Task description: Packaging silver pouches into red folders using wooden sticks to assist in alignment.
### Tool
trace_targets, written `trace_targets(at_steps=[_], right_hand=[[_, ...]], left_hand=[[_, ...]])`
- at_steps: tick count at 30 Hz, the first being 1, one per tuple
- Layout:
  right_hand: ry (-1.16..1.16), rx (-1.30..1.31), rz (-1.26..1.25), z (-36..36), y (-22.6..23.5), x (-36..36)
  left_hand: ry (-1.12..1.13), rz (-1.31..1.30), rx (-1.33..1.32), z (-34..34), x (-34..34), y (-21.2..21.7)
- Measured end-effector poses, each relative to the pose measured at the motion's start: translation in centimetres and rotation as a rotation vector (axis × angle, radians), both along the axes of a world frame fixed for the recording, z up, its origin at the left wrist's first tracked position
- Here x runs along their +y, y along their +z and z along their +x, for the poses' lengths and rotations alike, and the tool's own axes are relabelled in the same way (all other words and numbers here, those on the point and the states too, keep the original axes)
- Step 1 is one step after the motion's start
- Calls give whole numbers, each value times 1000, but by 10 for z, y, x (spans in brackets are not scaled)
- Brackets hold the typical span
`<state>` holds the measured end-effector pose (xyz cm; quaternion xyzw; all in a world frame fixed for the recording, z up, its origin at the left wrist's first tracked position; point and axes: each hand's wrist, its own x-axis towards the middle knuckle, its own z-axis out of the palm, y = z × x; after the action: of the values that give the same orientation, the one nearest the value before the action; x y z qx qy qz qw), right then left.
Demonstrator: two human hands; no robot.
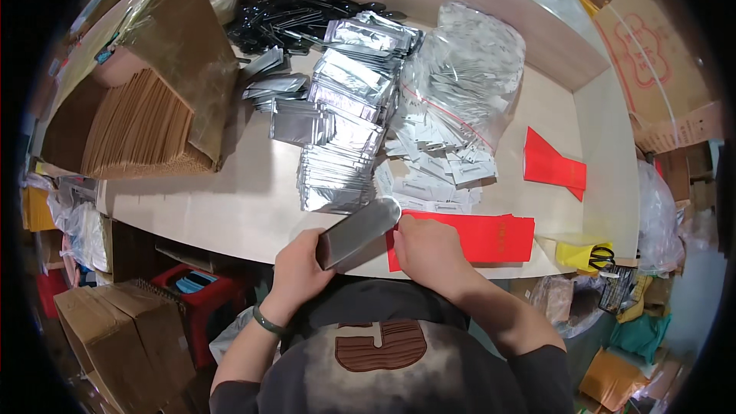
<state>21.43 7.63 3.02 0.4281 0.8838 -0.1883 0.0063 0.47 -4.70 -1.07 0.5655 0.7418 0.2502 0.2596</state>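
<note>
My left hand (300, 270) is closed around the near end of a long, flat, glossy silver-grey pouch (359, 234), tilted up to the right above the table's front edge. At the pouch's pale, rounded far end, my right hand (431, 249) has its fingers curled in. What those fingers grip is hidden. Under and beside the right hand lies a stack of red paper sleeves (498, 239) with small gold print. Beyond the pouch, rows of silver foil packets (337, 176) overlap across the table. White paper slips (441, 172) spill from a clear plastic bag (475, 57).
An open cardboard box (207, 69) of brown cards stands at left. Black plastic pieces (284, 15) are heaped at the back. More red sleeves (553, 165) lie at right, near a yellow item with black scissors (602, 257). A raised wooden wall (552, 38) borders the table.
</note>
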Motion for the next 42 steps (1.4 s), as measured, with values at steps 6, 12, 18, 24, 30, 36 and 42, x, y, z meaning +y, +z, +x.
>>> trace_targets(at_steps=[6,12,18,24,30,36,42], right_hand=[[24,82,-138,-17,-14,4],[56,175,-154,-2,-5,13],[12,121,-149,-2,-7,10],[28,122,-154,-38,-19,12],[142,162,-236,-29,-13,17],[-169,2,110,65,-4,120],[197,146,396,74,-5,134]], left_hand=[[-311,-58,119,-24,-6,29],[17,-54,76,-31,-10,13],[-76,37,5,-16,-2,12],[-224,-28,182,-43,16,19],[-426,46,104,-18,42,8],[-361,191,72,-34,31,24],[124,489,117,-117,11,33]])
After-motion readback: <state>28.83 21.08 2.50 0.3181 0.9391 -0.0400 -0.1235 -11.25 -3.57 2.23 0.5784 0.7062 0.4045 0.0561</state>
